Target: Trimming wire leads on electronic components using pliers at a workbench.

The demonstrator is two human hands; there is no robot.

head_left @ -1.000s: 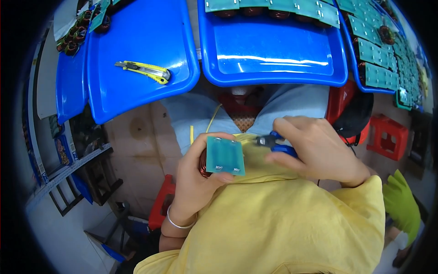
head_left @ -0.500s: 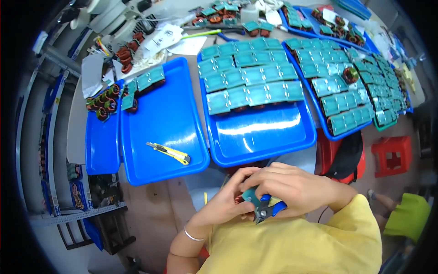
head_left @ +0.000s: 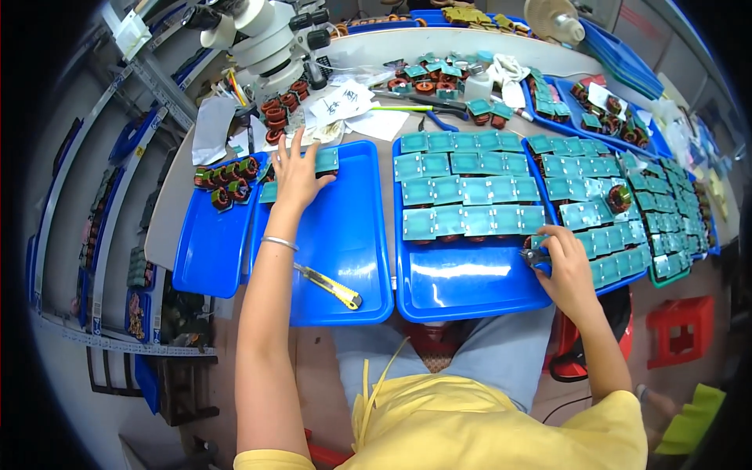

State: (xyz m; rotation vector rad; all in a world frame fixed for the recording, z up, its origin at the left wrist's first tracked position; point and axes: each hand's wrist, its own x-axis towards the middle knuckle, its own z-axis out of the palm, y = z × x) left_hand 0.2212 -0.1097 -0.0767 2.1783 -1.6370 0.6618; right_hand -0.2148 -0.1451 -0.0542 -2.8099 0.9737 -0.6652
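My left hand point(head_left: 296, 174) reaches over the back of a blue tray point(head_left: 345, 227), fingers spread above a few green circuit boards point(head_left: 327, 161) with coils beneath. Whether it touches one is hidden. On the same tray lies a yellow utility knife point(head_left: 333, 288). My right hand point(head_left: 568, 270) is closed around small blue-handled cutters point(head_left: 534, 257) at the right rim of the middle blue tray point(head_left: 470, 301). By its fingertips shows a green board with a copper coil point(head_left: 537, 241); I cannot tell if it is held. Rows of green boards point(head_left: 470, 222) fill the back of the middle tray.
Toroid coils point(head_left: 227, 176) sit in a narrow blue tray point(head_left: 207, 258) on the left. A microscope point(head_left: 270, 39), papers point(head_left: 341, 102) and blue-handled pliers point(head_left: 440, 121) are behind. Further board-filled trays stand to the right, near a red stool point(head_left: 680, 331).
My hands, together at my lap with a board and the cutters, have parted. The left went forward to the left tray; the right moved right with the cutters. The view has shifted too.
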